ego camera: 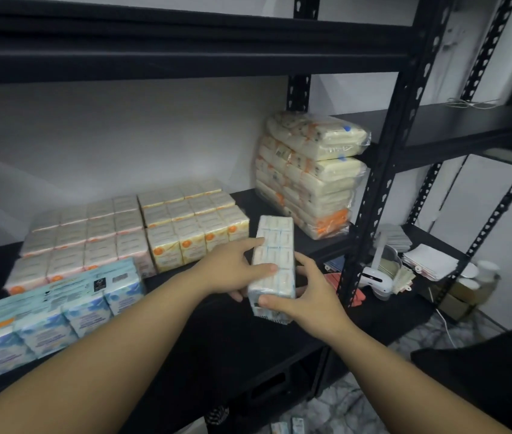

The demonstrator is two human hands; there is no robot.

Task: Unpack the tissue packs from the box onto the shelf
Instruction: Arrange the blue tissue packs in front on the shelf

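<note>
Both bare forearms reach in from the lower edge toward a black metal shelf [279,346], and the two hands meet on one white-and-pale-blue wrapped brick of small tissue packs [275,264]. This brick stands on its long edge on the shelf board, near the front, just right of the middle. Left hand [229,270] grips it from the left side: the forefinger lies stretched along the upper face, another finger curls onto the face lower down, and the rest wrap underneath. Right hand [307,296] clamps the near right corner, thumb pressed on the front end and fingers curled behind the right side. The hands sit close together with only the brick between them.

To the left, at the front of the shelf, lies a light-blue printed multipack of tissues [51,311]. Behind it, flat blocks of white packs with orange dots [129,233] fill the rear of the board in rows, touching each other. At the right rear stands a tall stack of cream tissue bundles in clear plastic [307,173], against the upright post [383,170].
</note>
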